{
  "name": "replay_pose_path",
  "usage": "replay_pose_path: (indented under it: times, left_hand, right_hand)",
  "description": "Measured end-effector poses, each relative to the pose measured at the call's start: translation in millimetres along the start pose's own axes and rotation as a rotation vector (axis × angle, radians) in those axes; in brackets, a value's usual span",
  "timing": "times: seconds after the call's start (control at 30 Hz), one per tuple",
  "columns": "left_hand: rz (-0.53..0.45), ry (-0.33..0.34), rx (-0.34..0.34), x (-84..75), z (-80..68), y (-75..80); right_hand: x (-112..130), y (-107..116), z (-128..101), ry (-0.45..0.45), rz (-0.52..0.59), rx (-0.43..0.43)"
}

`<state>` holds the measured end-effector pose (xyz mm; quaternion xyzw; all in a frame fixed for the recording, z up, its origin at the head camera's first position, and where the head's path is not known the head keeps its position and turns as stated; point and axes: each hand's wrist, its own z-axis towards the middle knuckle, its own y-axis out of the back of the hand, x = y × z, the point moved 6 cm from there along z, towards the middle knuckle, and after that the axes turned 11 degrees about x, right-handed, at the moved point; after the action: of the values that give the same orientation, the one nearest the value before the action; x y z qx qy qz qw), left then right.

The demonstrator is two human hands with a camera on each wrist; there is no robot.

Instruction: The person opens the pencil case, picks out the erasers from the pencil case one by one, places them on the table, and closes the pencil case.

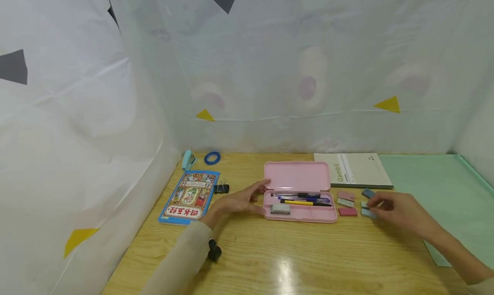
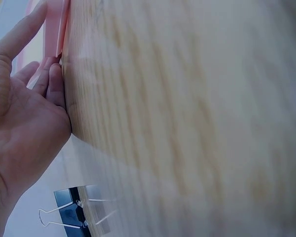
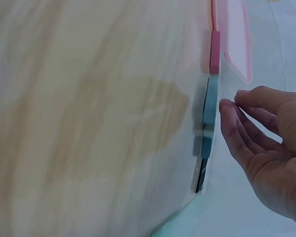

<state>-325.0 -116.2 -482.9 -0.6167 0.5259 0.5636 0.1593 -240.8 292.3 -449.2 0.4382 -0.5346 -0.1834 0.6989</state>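
Right hand (image 1: 399,207) hovers with loosely curled fingers at the blue erasers (image 1: 368,209) lying on the table (image 1: 308,256), towards its right side just short of the green mat (image 1: 436,188). In the right wrist view the fingertips (image 3: 229,111) sit just beside the erasers' edge but grasp nothing yet, so the hand is released. Left hand (image 1: 241,200) rests with straight fingers against the left end of the open pink case (image 1: 299,192), steadying it rather than clasping it; the left wrist view shows the fingers touching the case's edge. The case lies mid-table near the far edge, with pens (image 1: 305,198) and one grey eraser (image 1: 279,209) inside. Pink and pale erasers (image 1: 346,203) lie between the case and the right hand.

By my reading the step is picking up an eraser to put into the case. The next move calls for a pinch on a single blue eraser without nudging its neighbours, then a short carry left into the tray's free front space.
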Motion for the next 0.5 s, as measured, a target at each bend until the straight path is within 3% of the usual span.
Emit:
replay_pose_path:
  times: [0.2, 0.5]
  left_hand:
    - [0.005, 0.004, 0.003, -0.5, 0.5, 0.0]
    - [-0.001, 0.007, -0.004, 1.2, -0.3, 0.7]
  right_hand:
    - [31.0, -9.2, 17.4, 0.078, 0.041, -0.015]
    - [81.3, -46.3, 56.2, 0.142, 0.242, 0.102]
